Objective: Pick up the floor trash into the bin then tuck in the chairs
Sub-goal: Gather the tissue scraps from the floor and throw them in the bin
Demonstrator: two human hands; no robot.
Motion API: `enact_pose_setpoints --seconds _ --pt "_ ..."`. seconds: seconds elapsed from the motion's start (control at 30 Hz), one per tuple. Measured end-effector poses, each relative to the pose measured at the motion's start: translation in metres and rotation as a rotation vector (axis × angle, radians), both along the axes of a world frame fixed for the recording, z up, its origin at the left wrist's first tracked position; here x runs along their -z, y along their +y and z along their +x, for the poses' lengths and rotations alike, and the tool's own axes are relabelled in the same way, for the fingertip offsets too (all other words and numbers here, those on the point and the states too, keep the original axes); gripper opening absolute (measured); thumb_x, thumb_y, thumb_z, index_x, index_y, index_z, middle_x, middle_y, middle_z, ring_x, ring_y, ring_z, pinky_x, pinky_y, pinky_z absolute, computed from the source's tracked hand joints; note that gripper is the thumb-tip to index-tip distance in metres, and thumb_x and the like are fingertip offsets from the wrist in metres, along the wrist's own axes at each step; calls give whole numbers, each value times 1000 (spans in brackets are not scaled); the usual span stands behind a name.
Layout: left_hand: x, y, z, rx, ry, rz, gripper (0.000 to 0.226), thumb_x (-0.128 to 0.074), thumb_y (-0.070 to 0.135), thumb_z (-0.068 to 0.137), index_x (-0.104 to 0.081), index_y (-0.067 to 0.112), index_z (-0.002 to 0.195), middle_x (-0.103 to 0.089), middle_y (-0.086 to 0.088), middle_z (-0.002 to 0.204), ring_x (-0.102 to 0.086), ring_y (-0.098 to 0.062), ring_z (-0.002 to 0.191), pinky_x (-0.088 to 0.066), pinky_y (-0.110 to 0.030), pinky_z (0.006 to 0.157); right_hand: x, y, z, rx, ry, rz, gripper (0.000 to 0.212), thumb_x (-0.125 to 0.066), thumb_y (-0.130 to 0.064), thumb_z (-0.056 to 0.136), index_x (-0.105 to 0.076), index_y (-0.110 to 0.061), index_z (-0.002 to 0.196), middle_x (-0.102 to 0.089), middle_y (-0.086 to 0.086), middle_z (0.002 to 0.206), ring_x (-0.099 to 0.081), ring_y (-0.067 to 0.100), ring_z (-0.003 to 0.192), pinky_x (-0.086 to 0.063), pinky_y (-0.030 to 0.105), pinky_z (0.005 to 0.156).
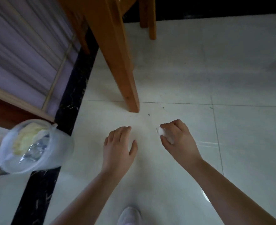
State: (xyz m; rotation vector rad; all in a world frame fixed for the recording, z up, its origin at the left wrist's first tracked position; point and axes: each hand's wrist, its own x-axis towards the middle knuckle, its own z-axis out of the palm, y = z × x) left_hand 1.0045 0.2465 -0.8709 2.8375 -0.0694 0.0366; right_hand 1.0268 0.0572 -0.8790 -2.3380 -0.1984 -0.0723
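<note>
Currently your right hand (177,137) is curled round a small white crumpled wad (160,131). The fingers and thumb pinch it, and one end shows past the knuckles on the inner side. It is the only piece of trash clearly in view, and it is in your grip, just above the pale tiled floor (198,70). I cannot tell whether the wad touches the tile.

Your left hand (119,143) is palm down just beside the right. Its fingers are loose and slightly spread, its thumb is out to the side, and it holds nothing. Contact with the floor cannot be confirmed.

Well to your left stands the bin (59,153), lined with a translucent bag. It sits partly on a dark marbled strip (72,98) that borders the tiles. Inside lie pale yellow material (25,138) and crumpled clear plastic (33,150).

A thick wooden leg (122,70) meets the floor just ahead of your hands, on a tile joint. Thinner wooden legs (151,21) stand farther off. Which of these belongs to a chair cannot be determined. A few dark specks (149,114) lie on the tile between the thick leg and your right hand.

A white shoe (130,215) shows at the lower edge, between your forearms.
</note>
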Motion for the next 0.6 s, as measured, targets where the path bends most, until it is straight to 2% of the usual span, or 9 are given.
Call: enact_pose_setpoints --seconds 0.2,0.37,0.5,0.6 --pt "-116 47 -33 -188 -20 -33 48 -42 34 82 -61 3 112 -65 -13 107 -62 -34 94 -52 -44 76 -124 60 -7 -167 -13 -52 27 -69 -2 73 -66 -10 98 -57 11 95 -55 31 88 -49 31 63" --pt "-206 92 -74 -361 -92 -4 44 -45 31 81 -64 2 107 -67 -13 102 -64 -33 89 -51 -40 74 -217 113 -16 -310 -17 -97 27 -72 -6 72 -65 -11 98 -57 9 95 -55 26 86 -46 24 66" --pt "-259 132 -109 -497 -101 -3 43 -45 32 82 -65 2 107 -67 -13 102 -64 -34 90 -51 -41 75 -274 164 -27 -410 -15 -112 27 -72 -8 75 -65 -11 101 -57 8 98 -55 25 88 -51 28 68" --pt "-285 165 -129 -608 -83 -16 44 -44 32 81 -65 2 107 -67 -13 103 -63 -34 91 -50 -41 75 -306 210 -32 -460 35 -91 26 -66 -11 81 -63 -11 107 -55 7 103 -51 22 93 -46 25 73"
